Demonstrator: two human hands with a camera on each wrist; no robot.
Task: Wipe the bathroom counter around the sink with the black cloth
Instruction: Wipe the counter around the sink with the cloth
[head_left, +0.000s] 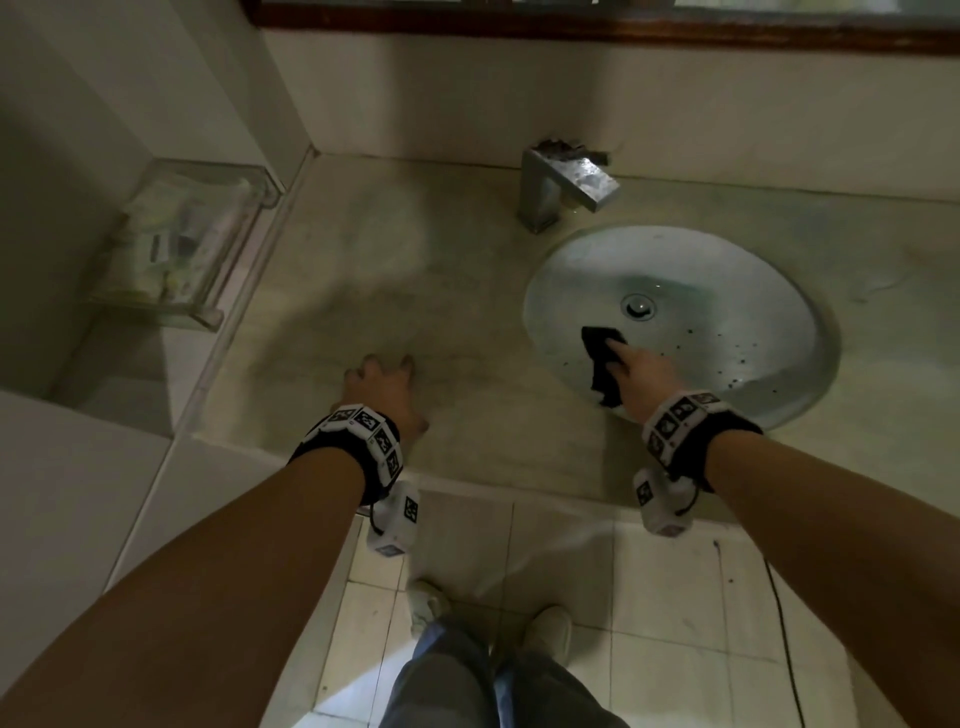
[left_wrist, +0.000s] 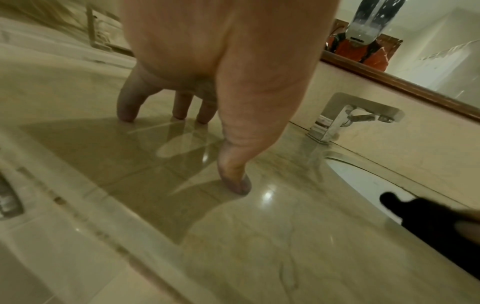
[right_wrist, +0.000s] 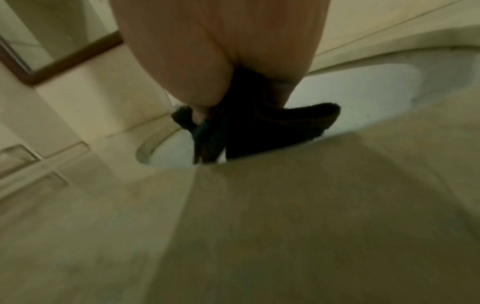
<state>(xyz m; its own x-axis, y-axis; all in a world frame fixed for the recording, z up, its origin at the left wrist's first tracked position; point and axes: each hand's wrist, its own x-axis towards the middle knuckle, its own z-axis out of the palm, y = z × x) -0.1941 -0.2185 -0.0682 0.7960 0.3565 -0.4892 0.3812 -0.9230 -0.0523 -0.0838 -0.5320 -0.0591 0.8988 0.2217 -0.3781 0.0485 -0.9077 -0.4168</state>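
The black cloth (head_left: 601, 364) hangs over the near left part of the round white sink (head_left: 727, 291), gripped by my right hand (head_left: 631, 371). The right wrist view shows the cloth (right_wrist: 259, 127) bunched under the palm, above the sink rim (right_wrist: 145, 156). My left hand (head_left: 384, 384) is on the beige marble counter (head_left: 395, 270), left of the sink, its fingers spread. In the left wrist view its fingertips (left_wrist: 239, 185) press on the glossy counter (left_wrist: 259, 246), and the cloth (left_wrist: 428, 218) shows at the right edge.
A square chrome faucet (head_left: 563, 189) stands behind the sink. A clear glass tray (head_left: 182, 244) with toiletries hangs on the left wall. A wood-framed mirror (head_left: 571, 21) runs along the back wall. My feet are on the tiled floor (head_left: 649, 597) below the counter edge.
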